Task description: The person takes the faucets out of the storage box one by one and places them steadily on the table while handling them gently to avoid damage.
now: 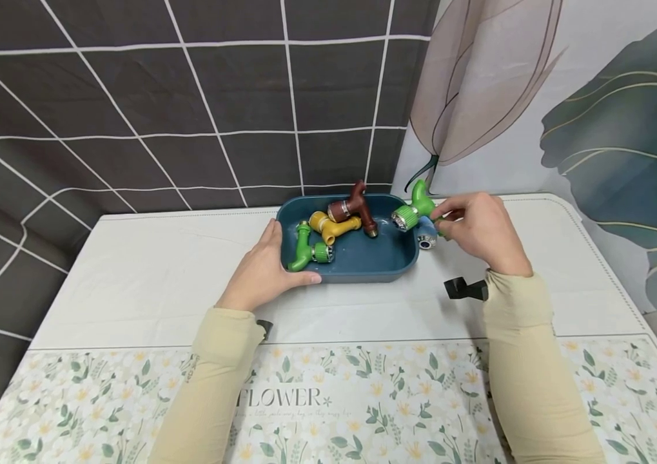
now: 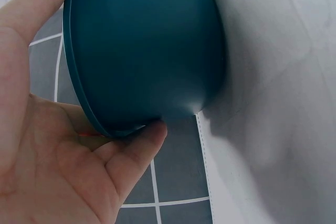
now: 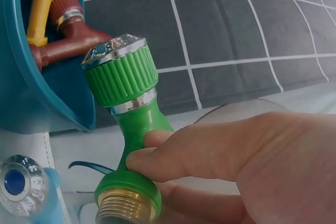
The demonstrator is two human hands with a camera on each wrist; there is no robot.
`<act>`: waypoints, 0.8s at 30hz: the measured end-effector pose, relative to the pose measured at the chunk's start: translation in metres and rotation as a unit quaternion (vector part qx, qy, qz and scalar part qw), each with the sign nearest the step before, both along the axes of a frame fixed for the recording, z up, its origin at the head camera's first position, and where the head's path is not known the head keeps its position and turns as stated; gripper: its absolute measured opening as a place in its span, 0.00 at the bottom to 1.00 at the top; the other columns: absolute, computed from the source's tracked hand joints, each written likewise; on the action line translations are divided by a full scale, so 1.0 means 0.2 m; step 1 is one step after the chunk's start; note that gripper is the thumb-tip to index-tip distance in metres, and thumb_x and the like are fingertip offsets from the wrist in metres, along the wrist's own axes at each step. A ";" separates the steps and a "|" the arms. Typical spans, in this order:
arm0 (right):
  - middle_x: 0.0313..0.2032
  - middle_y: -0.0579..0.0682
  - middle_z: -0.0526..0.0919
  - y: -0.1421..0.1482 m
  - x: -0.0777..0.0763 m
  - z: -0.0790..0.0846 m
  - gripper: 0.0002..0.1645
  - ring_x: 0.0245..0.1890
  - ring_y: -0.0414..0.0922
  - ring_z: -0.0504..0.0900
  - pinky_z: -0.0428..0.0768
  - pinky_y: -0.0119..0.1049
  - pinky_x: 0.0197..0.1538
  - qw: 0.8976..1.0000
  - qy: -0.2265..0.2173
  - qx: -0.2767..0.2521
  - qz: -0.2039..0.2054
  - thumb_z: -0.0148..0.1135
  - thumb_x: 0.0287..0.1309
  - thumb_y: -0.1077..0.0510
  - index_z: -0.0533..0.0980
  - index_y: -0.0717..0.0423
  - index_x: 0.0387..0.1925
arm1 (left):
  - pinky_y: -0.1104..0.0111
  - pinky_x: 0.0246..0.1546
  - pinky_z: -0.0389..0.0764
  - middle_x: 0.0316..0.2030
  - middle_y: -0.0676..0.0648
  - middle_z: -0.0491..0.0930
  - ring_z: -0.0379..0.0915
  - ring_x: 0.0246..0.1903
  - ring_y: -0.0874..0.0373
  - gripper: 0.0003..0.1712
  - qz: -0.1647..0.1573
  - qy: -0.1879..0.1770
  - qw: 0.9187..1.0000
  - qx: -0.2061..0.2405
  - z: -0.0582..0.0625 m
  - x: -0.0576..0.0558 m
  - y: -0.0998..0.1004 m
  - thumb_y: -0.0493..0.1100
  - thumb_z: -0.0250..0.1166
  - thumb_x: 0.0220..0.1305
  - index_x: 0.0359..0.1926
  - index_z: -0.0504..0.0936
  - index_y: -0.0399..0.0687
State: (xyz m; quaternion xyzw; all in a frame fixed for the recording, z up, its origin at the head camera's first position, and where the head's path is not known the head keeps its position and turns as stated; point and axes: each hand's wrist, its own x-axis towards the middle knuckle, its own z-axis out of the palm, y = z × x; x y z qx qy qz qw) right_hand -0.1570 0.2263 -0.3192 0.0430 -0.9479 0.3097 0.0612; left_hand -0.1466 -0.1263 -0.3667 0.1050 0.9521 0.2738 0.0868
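My left hand (image 1: 260,269) grips the left end of a dark blue plastic basin (image 1: 363,277), thumb along the front wall and fingers at the side. Inside the basin lie a green tap (image 1: 303,248), a yellow tap (image 1: 336,227) and a brown tap (image 1: 356,207). My right hand (image 1: 475,227) pinches another green tap (image 3: 139,124) by its body, near the basin's right end. Its ribbed knob has a silver cap, and a brass thread shows at the lower end. A light blue tap (image 3: 39,195) lies on the table just right of the basin, partly hidden in the head view.
Under the basin is a white tabletop (image 1: 189,270), with a flower-patterned mat (image 1: 328,412) along the near side. A dark wall with white grid lines (image 1: 235,96) rises behind. To the right hangs a leaf-print cloth (image 1: 496,96).
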 end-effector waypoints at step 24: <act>0.35 0.59 0.87 0.11 0.00 0.00 0.08 0.31 0.51 0.78 0.71 0.42 0.29 0.999 -0.014 0.005 -0.036 0.65 0.59 0.64 0.87 0.60 0.38 | 0.48 0.71 0.59 0.79 0.37 0.38 0.45 0.76 0.40 0.76 0.000 -0.004 1.000 0.002 0.00 0.00 -0.01 0.73 0.72 0.49 0.78 0.42 0.31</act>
